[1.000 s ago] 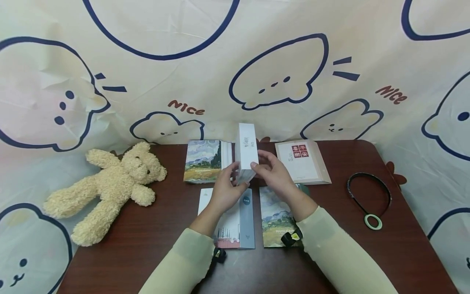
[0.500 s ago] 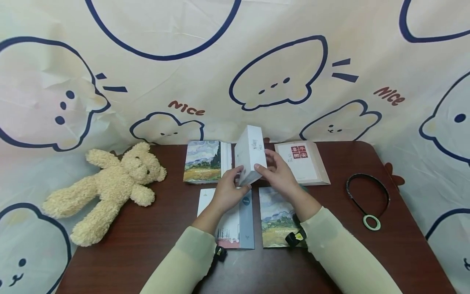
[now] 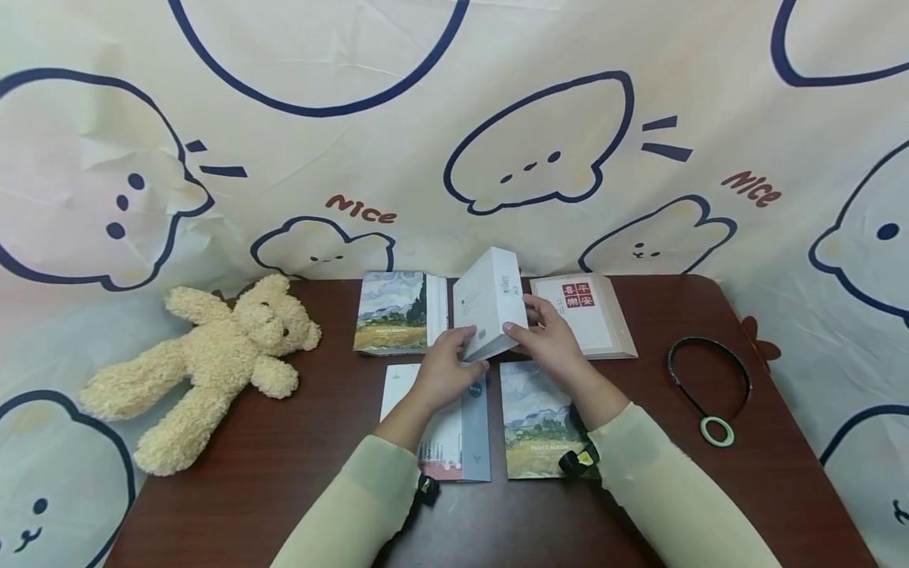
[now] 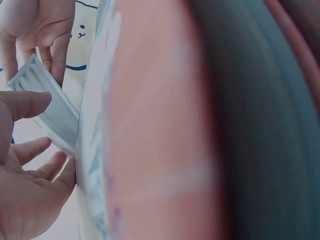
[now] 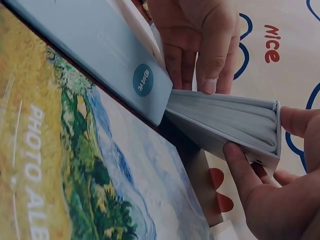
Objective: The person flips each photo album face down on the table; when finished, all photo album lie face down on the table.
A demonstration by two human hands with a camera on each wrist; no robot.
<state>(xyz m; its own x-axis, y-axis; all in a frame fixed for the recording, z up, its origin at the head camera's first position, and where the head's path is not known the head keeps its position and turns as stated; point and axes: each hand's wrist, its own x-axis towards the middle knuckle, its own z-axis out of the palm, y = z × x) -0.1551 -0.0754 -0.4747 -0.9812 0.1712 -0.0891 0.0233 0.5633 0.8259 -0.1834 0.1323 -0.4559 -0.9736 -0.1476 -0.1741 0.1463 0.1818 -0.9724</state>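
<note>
So the white album [image 3: 480,309] is up above the table [image 3: 284,489], pinched by the left hand's [image 3: 447,369] fingers near the bottom and the right hand's [image 3: 555,341] along the spine; the lettering's too tiny to read, and the right forearm [image 3: 602,401] covers part of the painted album [image 3: 534,422]. A second ago it was nearly all spine, now the cover's swung into view.
</note>
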